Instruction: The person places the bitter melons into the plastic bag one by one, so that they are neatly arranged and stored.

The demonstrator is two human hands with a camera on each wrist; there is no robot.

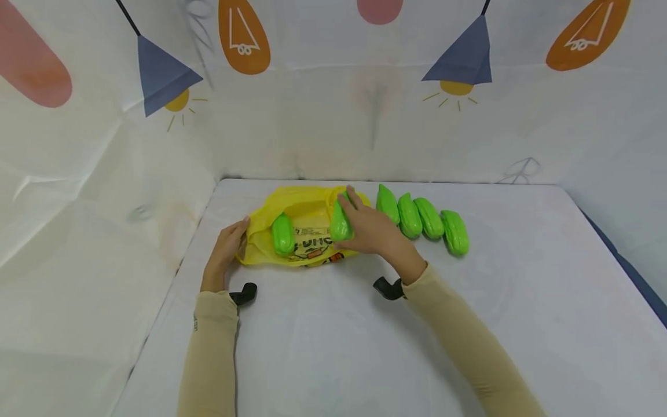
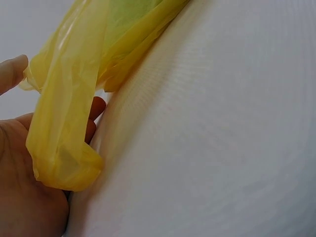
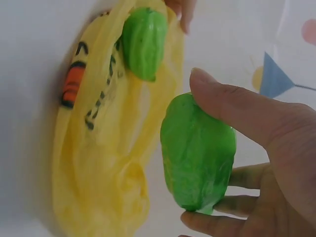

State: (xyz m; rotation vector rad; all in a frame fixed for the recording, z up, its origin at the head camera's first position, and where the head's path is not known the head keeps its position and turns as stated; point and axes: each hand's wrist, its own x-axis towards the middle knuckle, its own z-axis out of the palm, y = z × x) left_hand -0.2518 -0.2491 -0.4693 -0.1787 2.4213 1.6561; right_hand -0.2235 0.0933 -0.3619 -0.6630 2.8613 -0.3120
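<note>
Holding a glossy green oblong packet (image 3: 197, 153) by its sides, the right grip (image 1: 372, 229), parted to its width, is above the right end of a thin yellow plastic bag (image 1: 299, 197). Left grip (image 1: 226, 255) touches the bag; whether pinching, cannot tell. Packet appears light, slippery; grasp mid-body.

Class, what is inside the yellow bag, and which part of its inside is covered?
Inside the bag lies one green piece. The right hand holds another near the opening. Folds cover the bag's deeper parts, so anything there cannot be seen.
</note>
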